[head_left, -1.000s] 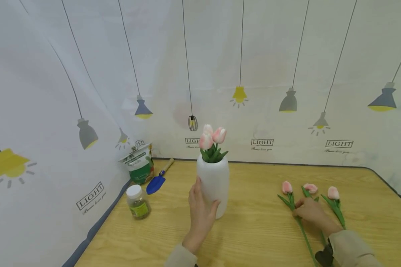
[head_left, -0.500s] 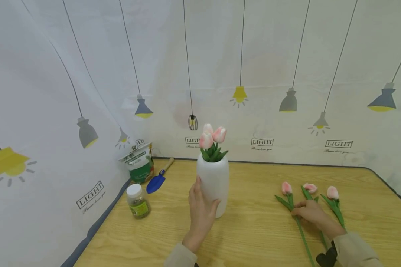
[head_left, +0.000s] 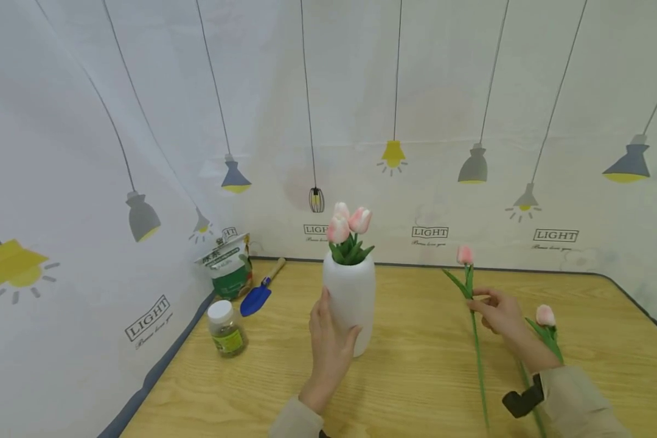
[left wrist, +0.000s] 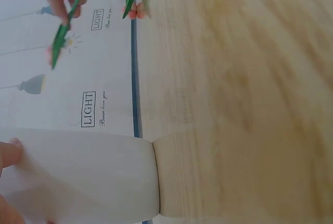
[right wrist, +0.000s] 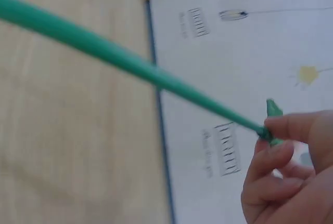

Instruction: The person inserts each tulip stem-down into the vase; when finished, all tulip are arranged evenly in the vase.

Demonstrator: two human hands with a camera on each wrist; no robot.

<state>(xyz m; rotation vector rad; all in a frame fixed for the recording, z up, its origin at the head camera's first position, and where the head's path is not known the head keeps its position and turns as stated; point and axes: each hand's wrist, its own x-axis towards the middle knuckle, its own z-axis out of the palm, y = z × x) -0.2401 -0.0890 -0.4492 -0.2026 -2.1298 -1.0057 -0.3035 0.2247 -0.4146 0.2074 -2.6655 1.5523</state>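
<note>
Upright on the wooden table stands a white vase (head_left: 348,298) holding several pink tulips (head_left: 338,230) with green leaves. The left hand (head_left: 328,350) grips the vase's lower side, fingers at its left and thumb across its front; in the left wrist view the vase (left wrist: 83,174) shows sideways. Right of it, the right hand (head_left: 498,313) pinches a single pink tulip (head_left: 465,255) at the stem just below the leaves, bloom up and stem hanging down. The right wrist view shows the green stem (right wrist: 130,63) between thumb and fingertips of the right hand (right wrist: 291,172).
Another tulip (head_left: 545,316) lies on the table (head_left: 416,389) at the right, and a green stem shows under the right forearm. At the left are a lidded jar (head_left: 227,331), a blue trowel (head_left: 255,299) and a green-and-white bag (head_left: 231,267). A printed curtain stands behind.
The right hand has risen and moved slightly away from the person, lifting the pinched tulip off the table. The middle tulip's bloom is now hidden behind that hand. The left hand stays on the vase.
</note>
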